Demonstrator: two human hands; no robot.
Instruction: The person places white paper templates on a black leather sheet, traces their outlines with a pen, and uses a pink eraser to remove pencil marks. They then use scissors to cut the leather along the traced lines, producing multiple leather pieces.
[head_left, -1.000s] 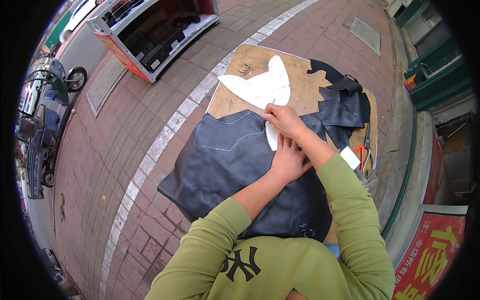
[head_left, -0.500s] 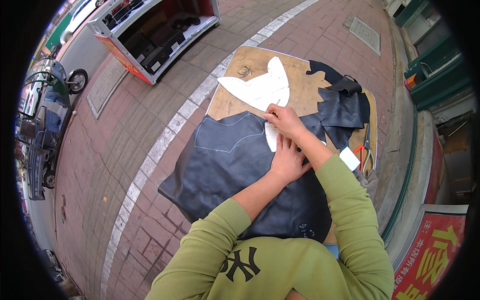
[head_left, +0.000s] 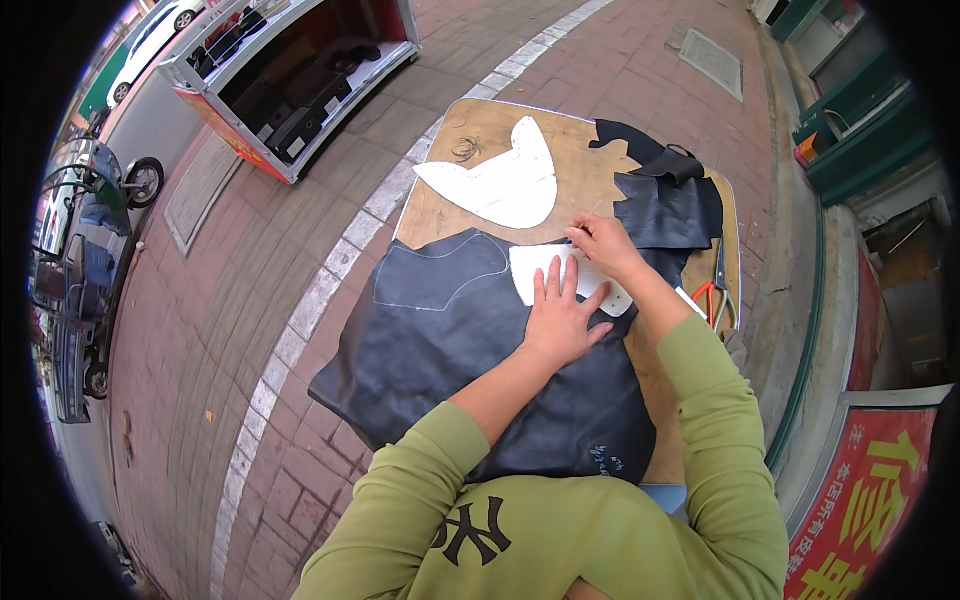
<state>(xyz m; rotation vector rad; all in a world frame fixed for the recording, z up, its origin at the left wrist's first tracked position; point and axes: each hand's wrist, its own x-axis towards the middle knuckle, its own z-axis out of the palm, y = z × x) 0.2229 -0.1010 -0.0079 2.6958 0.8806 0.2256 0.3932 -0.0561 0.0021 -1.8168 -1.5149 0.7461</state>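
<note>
My left hand [head_left: 562, 322] lies with fingers spread, pressing a small white pattern piece [head_left: 535, 262] against a black leather sheet [head_left: 470, 370]. Just beyond that piece's upper edge, my right hand [head_left: 606, 245] pinches a thin pen-like marker, mostly hidden by the fingers. A pale outline [head_left: 440, 275] is drawn on the leather, left of the small pattern. Farther off, a larger white curved pattern piece [head_left: 505, 185] rests on the bare wooden tabletop [head_left: 590, 165].
Black leather offcuts [head_left: 665, 212] cover the table's far right. Scissors [head_left: 718, 295] with an orange handle lie by the right edge, beside a white card [head_left: 691, 303]. A thin dark coil [head_left: 465, 149] sits at the far left corner. Beyond stands a display cabinet [head_left: 300, 85] on the brick pavement.
My right hand has moved right, along the small pattern's upper edge. My left hand's fingers have spread out, so more of that pattern shows. The whole view has shifted slightly.
</note>
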